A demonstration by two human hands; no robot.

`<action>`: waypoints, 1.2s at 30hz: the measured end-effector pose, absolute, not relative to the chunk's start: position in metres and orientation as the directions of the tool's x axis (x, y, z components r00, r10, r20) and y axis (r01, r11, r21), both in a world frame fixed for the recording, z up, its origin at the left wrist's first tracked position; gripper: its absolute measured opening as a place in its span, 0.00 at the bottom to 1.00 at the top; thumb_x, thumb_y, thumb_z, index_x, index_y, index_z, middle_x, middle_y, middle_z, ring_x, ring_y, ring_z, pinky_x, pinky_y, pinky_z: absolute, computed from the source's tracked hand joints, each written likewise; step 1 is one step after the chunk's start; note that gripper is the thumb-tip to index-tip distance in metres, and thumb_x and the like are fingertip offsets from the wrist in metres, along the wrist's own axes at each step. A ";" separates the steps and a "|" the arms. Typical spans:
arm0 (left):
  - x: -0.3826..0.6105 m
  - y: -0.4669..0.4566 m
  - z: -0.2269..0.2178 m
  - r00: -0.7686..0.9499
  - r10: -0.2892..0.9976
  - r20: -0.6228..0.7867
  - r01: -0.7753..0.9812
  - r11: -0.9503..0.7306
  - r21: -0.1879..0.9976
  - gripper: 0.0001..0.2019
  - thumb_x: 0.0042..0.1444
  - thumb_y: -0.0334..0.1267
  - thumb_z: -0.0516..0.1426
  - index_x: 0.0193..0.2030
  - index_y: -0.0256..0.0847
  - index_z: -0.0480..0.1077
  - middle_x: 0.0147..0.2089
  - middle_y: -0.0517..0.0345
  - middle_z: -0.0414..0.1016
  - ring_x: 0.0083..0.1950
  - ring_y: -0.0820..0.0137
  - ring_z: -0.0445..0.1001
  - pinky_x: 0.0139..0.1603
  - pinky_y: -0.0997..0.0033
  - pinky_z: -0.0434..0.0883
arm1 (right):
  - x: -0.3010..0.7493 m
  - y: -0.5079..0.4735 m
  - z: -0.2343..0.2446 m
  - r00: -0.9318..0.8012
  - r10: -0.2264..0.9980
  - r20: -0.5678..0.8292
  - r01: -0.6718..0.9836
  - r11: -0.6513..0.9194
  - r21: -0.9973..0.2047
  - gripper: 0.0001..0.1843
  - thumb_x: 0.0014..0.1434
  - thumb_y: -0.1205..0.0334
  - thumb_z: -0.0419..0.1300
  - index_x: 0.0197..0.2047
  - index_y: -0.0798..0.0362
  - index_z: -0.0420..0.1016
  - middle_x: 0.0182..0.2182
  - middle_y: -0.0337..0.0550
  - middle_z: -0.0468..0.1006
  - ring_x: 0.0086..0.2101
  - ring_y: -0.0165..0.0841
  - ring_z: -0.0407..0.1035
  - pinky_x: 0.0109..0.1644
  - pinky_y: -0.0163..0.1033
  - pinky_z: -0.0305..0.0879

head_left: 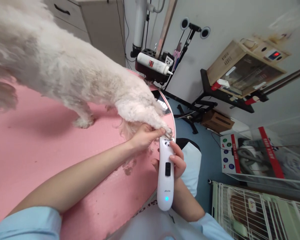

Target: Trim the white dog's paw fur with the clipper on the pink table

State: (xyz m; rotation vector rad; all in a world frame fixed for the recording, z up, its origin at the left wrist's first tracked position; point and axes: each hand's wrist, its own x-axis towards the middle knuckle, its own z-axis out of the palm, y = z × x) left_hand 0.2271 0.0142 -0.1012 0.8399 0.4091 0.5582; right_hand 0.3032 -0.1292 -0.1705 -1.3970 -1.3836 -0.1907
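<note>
A white dog (pixel 90 70) stands on a pink table top (pixel 90 173), its hind leg stretched toward the table's rounded edge. My left hand (pixel 146 136) is closed around that leg near the foot, thumb on top. Held in my right hand (pixel 178 161) is a white pet clipper (pixel 166 176) with a black switch and a lit blue light. The clipper's head touches or nearly touches the dog's paw (pixel 168 130); the blade itself is hidden by fur. Loose clumps of cut fur (pixel 128 166) lie beneath my left wrist.
A white squeeze bottle (pixel 152 63) lies on a black tool holder (pixel 155 75) past the table edge. A wooden box with a red display (pixel 247 66) sits on a black wall shelf. On the right are a wire cage (pixel 255 210) and a clear bin (pixel 260 153). Drawers (pixel 70 16) stand behind the dog.
</note>
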 end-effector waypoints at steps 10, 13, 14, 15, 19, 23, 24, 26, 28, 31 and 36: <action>0.226 0.011 -0.099 0.755 0.631 -0.177 -0.288 0.563 0.774 0.11 0.45 0.42 0.67 0.27 0.36 0.76 0.28 0.57 0.78 0.30 0.73 0.74 0.35 0.74 0.69 | 0.294 -0.120 -0.149 0.213 0.527 0.823 0.873 0.275 -0.402 0.30 0.51 0.66 0.69 0.55 0.49 0.62 0.57 0.52 0.67 0.53 0.42 0.70 0.46 0.48 0.78; 0.226 0.011 -0.099 0.761 0.616 -0.204 -0.249 0.567 0.785 0.09 0.48 0.41 0.65 0.28 0.37 0.75 0.28 0.59 0.77 0.30 0.74 0.72 0.34 0.74 0.68 | 0.294 -0.117 -0.149 0.225 0.547 0.806 0.868 0.264 -0.422 0.31 0.52 0.65 0.68 0.56 0.48 0.61 0.59 0.52 0.65 0.55 0.43 0.68 0.49 0.51 0.76; 0.226 0.012 -0.099 0.764 0.611 -0.207 -0.238 0.565 0.790 0.09 0.49 0.41 0.65 0.28 0.37 0.76 0.28 0.59 0.76 0.30 0.74 0.72 0.34 0.74 0.68 | 0.293 -0.116 -0.150 0.245 0.546 0.801 0.861 0.257 -0.439 0.31 0.52 0.64 0.68 0.57 0.47 0.61 0.59 0.51 0.65 0.56 0.43 0.68 0.50 0.53 0.76; 0.226 0.012 -0.099 0.770 0.605 -0.205 -0.231 0.563 0.793 0.08 0.49 0.41 0.64 0.29 0.37 0.76 0.29 0.58 0.77 0.31 0.73 0.73 0.34 0.73 0.68 | 0.293 -0.114 -0.151 0.275 0.544 0.793 0.846 0.255 -0.468 0.31 0.53 0.61 0.68 0.57 0.46 0.60 0.59 0.51 0.64 0.55 0.44 0.68 0.50 0.54 0.75; 0.228 0.015 -0.099 0.786 0.591 -0.179 -0.241 0.560 0.793 0.08 0.49 0.40 0.63 0.31 0.36 0.77 0.31 0.56 0.78 0.36 0.70 0.74 0.41 0.70 0.69 | 0.289 -0.108 -0.156 0.435 0.452 0.779 0.734 0.322 -0.597 0.31 0.57 0.47 0.63 0.59 0.41 0.56 0.62 0.52 0.60 0.46 0.41 0.74 0.39 0.51 0.78; 0.230 0.018 -0.100 0.769 0.622 -0.149 -0.272 0.528 0.804 0.10 0.47 0.42 0.65 0.29 0.36 0.76 0.30 0.56 0.78 0.35 0.70 0.74 0.42 0.69 0.69 | 0.294 -0.112 -0.152 0.487 0.226 0.844 0.784 0.313 -0.536 0.33 0.52 0.35 0.61 0.55 0.41 0.60 0.57 0.50 0.65 0.43 0.42 0.74 0.41 0.55 0.76; 0.230 0.018 -0.101 0.776 0.617 -0.133 -0.273 0.518 0.811 0.11 0.47 0.43 0.65 0.29 0.36 0.76 0.30 0.56 0.78 0.34 0.70 0.74 0.41 0.69 0.69 | 0.297 -0.115 -0.150 0.494 0.266 0.828 0.765 0.321 -0.559 0.33 0.51 0.33 0.61 0.53 0.43 0.61 0.54 0.49 0.68 0.43 0.43 0.74 0.41 0.55 0.76; 0.230 0.019 -0.101 0.790 0.605 -0.100 -0.278 0.498 0.822 0.12 0.47 0.44 0.65 0.28 0.36 0.75 0.29 0.56 0.78 0.33 0.71 0.74 0.39 0.70 0.68 | 0.301 -0.123 -0.146 0.517 0.429 0.741 0.660 0.352 -0.664 0.32 0.51 0.31 0.59 0.50 0.44 0.63 0.49 0.49 0.70 0.39 0.41 0.74 0.35 0.49 0.76; 0.230 0.018 -0.100 0.793 0.603 -0.086 -0.283 0.490 0.825 0.13 0.46 0.45 0.66 0.27 0.36 0.75 0.27 0.57 0.76 0.31 0.72 0.72 0.36 0.71 0.67 | 0.303 -0.130 -0.142 0.539 0.548 0.640 0.538 0.360 -0.762 0.31 0.53 0.32 0.58 0.49 0.44 0.62 0.48 0.49 0.70 0.37 0.39 0.74 0.30 0.44 0.74; 0.228 0.016 -0.098 0.779 0.618 -0.107 -0.293 0.510 0.808 0.13 0.44 0.45 0.68 0.27 0.36 0.74 0.27 0.58 0.75 0.30 0.73 0.71 0.35 0.72 0.66 | 0.301 -0.134 -0.139 0.554 0.639 0.534 0.427 0.333 -0.841 0.29 0.54 0.32 0.57 0.49 0.42 0.59 0.50 0.49 0.69 0.36 0.38 0.73 0.30 0.43 0.73; 0.228 0.014 -0.096 0.782 0.612 -0.114 -0.302 0.532 0.791 0.14 0.44 0.45 0.68 0.29 0.36 0.75 0.29 0.56 0.77 0.33 0.71 0.73 0.38 0.71 0.67 | 0.296 -0.128 -0.139 0.601 0.613 0.512 0.362 0.362 -0.859 0.29 0.54 0.31 0.56 0.49 0.41 0.57 0.52 0.49 0.67 0.36 0.36 0.73 0.29 0.41 0.72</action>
